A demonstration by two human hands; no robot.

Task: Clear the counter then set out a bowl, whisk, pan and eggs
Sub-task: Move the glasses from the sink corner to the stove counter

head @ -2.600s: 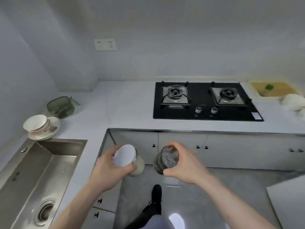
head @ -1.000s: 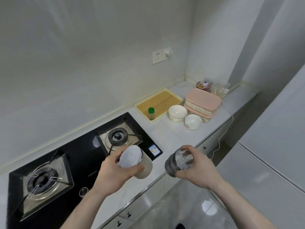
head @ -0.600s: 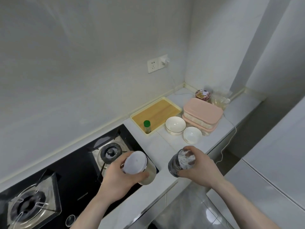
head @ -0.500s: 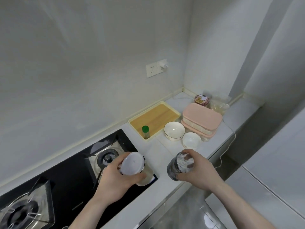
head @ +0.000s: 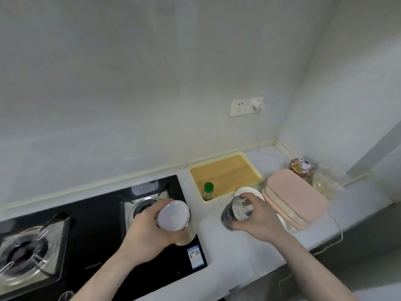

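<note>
Now carried over from the sink side: left hand (head: 149, 232) gripping white-lidded jar (head: 174, 220), right hand (head: 256, 220) clutching dark jar (head: 235, 212), nearing the tray (head: 225, 170).

white-lidded jar (head: 173, 216) and dark glass jar (head: 235, 213) (both tilted) held above the counter (head: 230, 253).

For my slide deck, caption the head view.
Left hand holds a white-lidded jar, right hand a dark jar above the counter.

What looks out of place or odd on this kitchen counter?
Nothing spilled or broken. One oddity: the green-capped bottle stands alone in a corner of the wooden tray, and a thin cable trails off the counter edge.
</note>
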